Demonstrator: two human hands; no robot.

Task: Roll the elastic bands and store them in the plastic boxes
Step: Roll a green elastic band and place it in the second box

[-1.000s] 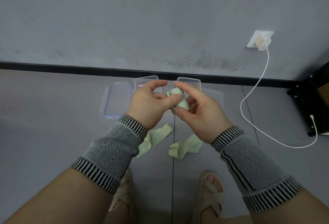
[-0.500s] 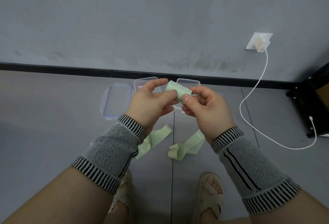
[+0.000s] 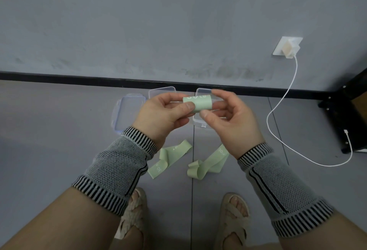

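Rolling nears completion: left hand (image 3: 162, 114) and right hand (image 3: 230, 118) both pinch the green band roll (image 3: 197, 103) above the open plastic box (image 3: 198, 120). Judged next: lowering it inside without unrolling.

The grey floor (image 3: 59, 150) carries two loose green bands (image 3: 170, 157) (unrolled) nearer than the clear plastic boxes (image 3: 161, 91), and a white cable (image 3: 278, 136) to their right.
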